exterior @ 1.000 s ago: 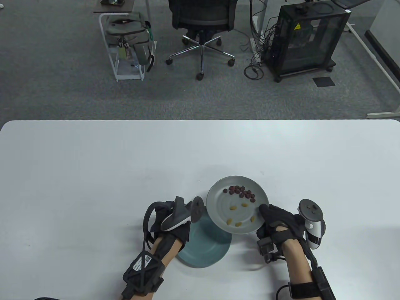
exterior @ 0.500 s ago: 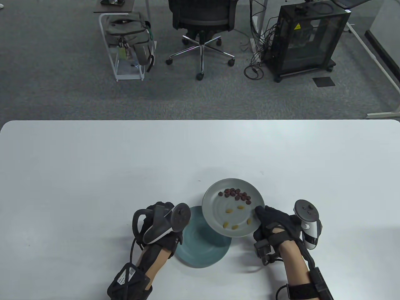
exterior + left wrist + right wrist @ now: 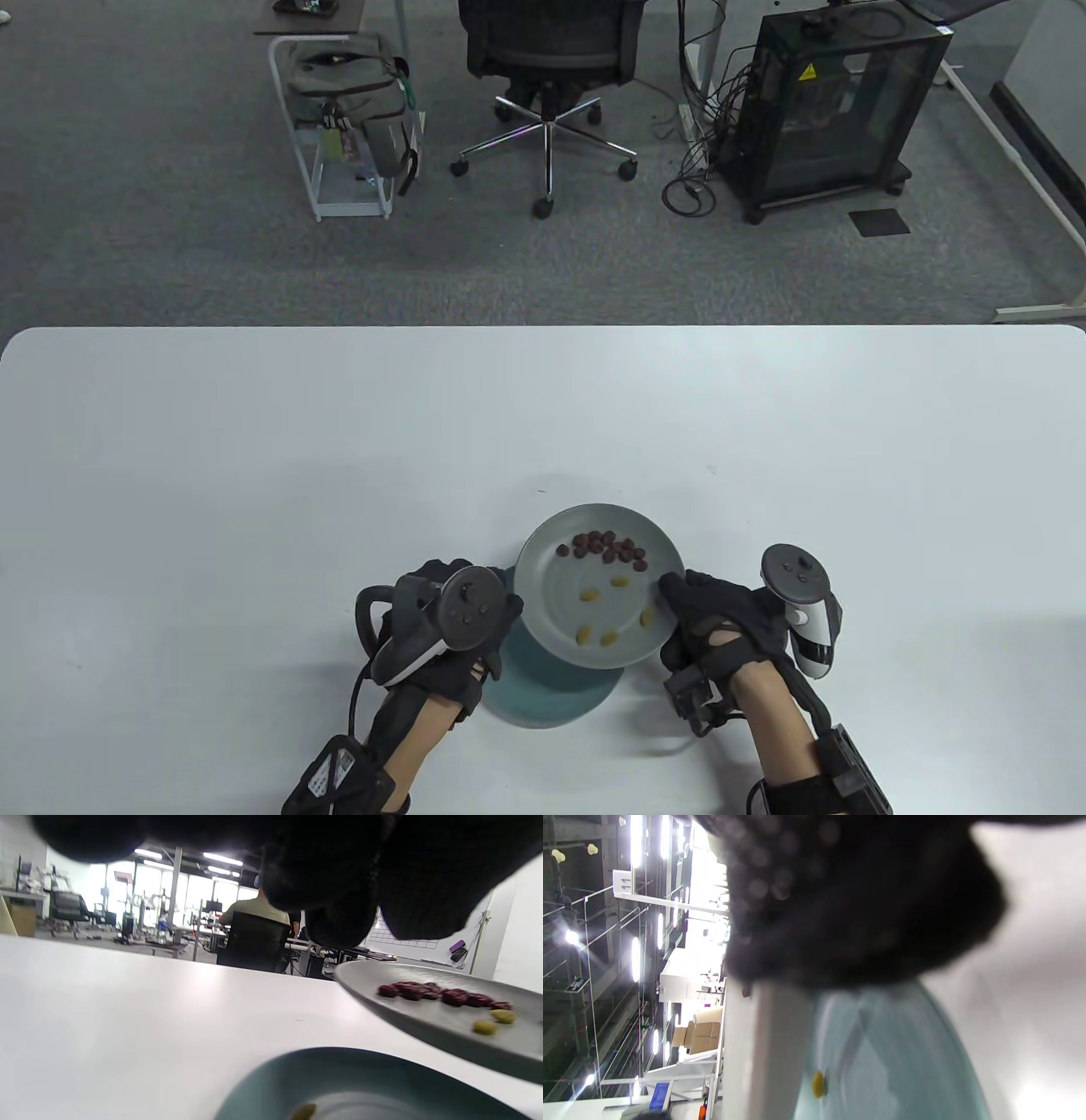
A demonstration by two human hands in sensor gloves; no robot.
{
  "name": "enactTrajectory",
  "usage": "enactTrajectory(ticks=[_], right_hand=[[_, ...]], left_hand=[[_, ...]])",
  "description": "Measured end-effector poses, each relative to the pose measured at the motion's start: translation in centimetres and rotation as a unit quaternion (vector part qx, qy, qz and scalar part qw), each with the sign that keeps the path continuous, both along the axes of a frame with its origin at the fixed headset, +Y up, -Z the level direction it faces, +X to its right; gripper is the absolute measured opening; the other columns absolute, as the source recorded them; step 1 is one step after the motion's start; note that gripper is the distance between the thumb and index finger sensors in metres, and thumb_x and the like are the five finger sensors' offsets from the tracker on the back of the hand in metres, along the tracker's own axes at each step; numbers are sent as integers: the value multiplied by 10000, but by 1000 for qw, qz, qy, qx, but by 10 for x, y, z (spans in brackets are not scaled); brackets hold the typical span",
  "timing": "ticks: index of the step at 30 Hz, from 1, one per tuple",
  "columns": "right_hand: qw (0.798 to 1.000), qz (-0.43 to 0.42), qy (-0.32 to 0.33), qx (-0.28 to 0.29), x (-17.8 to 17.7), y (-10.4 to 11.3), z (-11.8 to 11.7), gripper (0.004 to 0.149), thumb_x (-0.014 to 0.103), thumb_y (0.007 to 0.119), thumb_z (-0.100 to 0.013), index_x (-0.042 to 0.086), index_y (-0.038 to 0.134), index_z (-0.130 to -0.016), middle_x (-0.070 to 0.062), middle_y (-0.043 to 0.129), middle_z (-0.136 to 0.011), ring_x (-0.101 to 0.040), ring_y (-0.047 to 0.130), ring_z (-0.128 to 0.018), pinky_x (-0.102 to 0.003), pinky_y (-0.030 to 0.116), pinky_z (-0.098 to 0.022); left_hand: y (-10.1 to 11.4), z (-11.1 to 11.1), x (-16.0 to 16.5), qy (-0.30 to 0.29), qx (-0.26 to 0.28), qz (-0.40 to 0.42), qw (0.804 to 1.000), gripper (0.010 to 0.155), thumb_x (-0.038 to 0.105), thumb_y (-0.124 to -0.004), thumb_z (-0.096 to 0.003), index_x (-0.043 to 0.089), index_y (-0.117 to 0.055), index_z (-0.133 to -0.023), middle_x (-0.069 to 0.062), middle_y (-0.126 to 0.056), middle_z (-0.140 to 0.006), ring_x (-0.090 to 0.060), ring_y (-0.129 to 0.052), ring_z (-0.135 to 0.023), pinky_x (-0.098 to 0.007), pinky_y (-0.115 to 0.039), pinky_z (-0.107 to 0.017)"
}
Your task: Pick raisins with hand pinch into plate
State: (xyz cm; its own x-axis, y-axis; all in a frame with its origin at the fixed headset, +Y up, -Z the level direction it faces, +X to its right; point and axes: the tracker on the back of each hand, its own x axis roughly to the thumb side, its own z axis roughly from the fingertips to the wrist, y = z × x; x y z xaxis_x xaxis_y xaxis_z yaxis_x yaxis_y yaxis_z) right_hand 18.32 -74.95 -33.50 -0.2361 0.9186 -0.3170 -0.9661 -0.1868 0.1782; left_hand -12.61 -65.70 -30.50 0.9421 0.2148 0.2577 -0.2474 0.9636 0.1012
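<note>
On the grey plate (image 3: 543, 611), held lifted above the counter (image 3: 254, 475), lie the raisins: a dark red cluster (image 3: 607, 548) bunched toward its far edge, roughly a dozen though they overlap too closely for a sure count, and five yellow ones (image 3: 594, 597) scattered singly across the near half. One more yellow raisin (image 3: 303, 1112) sits in the teal plate (image 3: 551, 700), which rests on the counter directly beneath and is partly hidden by the grey plate in the table view; that makes two plates in all. The right hand (image 3: 721, 624) grips the grey plate at its near right rim, thumb over the top edge and fingers apparently underneath, holding it slightly tilted. The left hand (image 3: 450, 628) hovers just beside the grey plate's left edge and over the teal plate's left rim; its fingers hang curled in the wrist view with nothing visible between them, though whether the grip is fully closed cannot be told. The step in hand looks like a pinch by the left hand to carry raisins from the grey plate into the teal one. To do it well, the right hand should keep the grey plate level and steady so the loose raisins do not slide, while the left thumb and forefinger come down on a lone yellow raisin rather than the crowded cluster, closing lightly enough not to squash it.
</note>
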Motion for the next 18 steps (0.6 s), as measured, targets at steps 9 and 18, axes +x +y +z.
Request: enactTrajectory(ticks=[9,18], right_hand=[[999,2,42,-4,-27,0,6,517,370,734,-514,-35,751,-835,-132,1083,-477,-122,1070,-24,-225,914,67],[998,8,56,-7,-43,-4,10,519,371,731,-515,-35,744,-838,-131,1080,-484,-129,1071,-30,-228,915,60]], left_hand=[[-8,0,5,1,-17,-4,1000,462,474,-964,-406,144,-998,-727,-1,-993,-414,-169,-913,-202,-448,-816,-249],[-12,3,16,-18,-33,-14,999,482,484,-967,-402,135,-996,-733,-5,-994,-412,-172,-913,-200,-450,-815,-247]])
